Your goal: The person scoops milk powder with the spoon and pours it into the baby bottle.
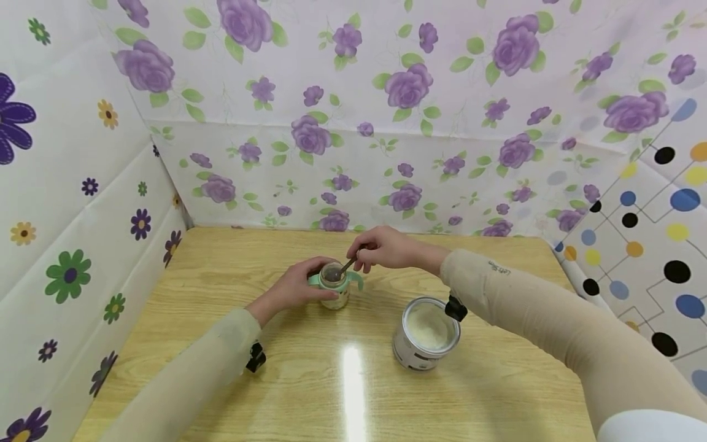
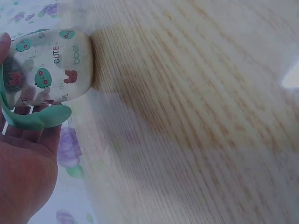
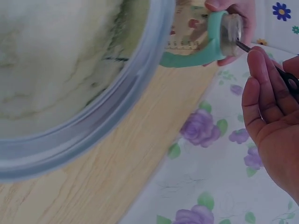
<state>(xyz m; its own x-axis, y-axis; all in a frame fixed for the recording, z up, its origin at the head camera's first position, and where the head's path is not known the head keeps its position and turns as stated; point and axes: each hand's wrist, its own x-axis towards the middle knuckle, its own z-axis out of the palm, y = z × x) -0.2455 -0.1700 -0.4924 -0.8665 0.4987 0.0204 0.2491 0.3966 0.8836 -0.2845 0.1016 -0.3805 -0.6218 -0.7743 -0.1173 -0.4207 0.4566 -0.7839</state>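
Observation:
A clear baby bottle (image 1: 334, 294) with a green two-handled collar stands uncapped on the wooden table, its wall printed with small cartoon figures. My left hand (image 1: 301, 285) grips it from the left, fingers and thumb around its sides. In the left wrist view the bottle (image 2: 56, 70) shows dark contents near its neck. From the right, my right hand (image 1: 383, 248) pinches a slim dark-handled utensil (image 1: 349, 264), like a spoon. It slants down into the bottle's mouth, and its lower end is mostly hidden inside.
An open metal can (image 1: 422, 334) of pale cream powder stands on the table (image 1: 287, 380), under my right forearm. Its rim (image 3: 135, 102) looms large in the right wrist view. Flower-printed cloth (image 1: 353, 178) hangs behind the table, with patterned sheets at both sides.

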